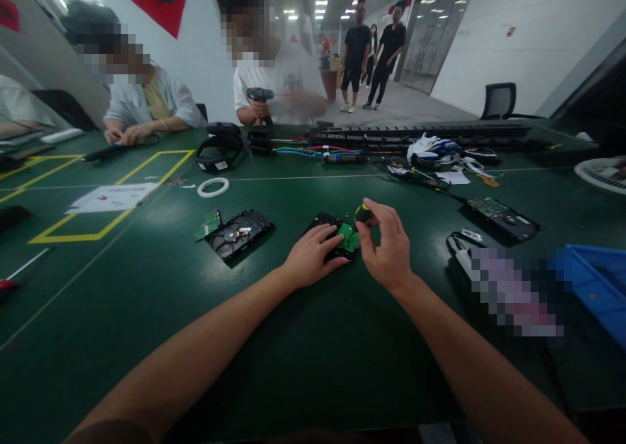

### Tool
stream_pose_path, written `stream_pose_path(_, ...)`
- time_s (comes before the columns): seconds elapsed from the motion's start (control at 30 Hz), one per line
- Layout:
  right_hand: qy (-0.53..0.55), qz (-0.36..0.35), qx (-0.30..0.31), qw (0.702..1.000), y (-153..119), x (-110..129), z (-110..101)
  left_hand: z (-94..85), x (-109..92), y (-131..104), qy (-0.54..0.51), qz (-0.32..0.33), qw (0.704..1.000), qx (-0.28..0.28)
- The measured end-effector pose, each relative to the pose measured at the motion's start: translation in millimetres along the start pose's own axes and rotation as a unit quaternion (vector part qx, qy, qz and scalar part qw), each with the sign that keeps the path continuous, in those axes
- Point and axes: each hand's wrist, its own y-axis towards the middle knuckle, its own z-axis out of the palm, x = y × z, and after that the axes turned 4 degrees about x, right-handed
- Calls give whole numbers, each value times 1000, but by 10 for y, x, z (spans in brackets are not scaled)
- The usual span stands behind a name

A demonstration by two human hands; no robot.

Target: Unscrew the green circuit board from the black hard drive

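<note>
A black hard drive [323, 219] with a green circuit board [348, 237] lies on the table in front of me. My left hand [315, 251] steadies this drive, fingers across its top and thumb along the near edge. Between the thumb and fingers of my right hand [388, 242] is a short screwdriver [362, 214] with a yellow and black handle. Its shaft points down at the green board; the tip is too small to make out. To the left sits another hard drive [239, 234], with a loose green circuit board [208, 225] against its left end.
Further right are a third hard drive [503, 219], a power strip [469, 265] and a blue bin [599, 287]. A white tape ring [213, 187], cables and white-blue gloves [433, 149] lie farther back. Across the table, a person holds a power drill [260, 94].
</note>
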Motion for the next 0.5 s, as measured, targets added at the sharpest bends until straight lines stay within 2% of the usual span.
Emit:
stream_pose_path(0.3,-9,-1,-9,1000,11,-8,-5,3,6,1,-7,-1,1000,-3)
stream_pose_path(0.5,6,-11,9,1000,-4,-12,3,6,4,7,4,-3,1000,-1)
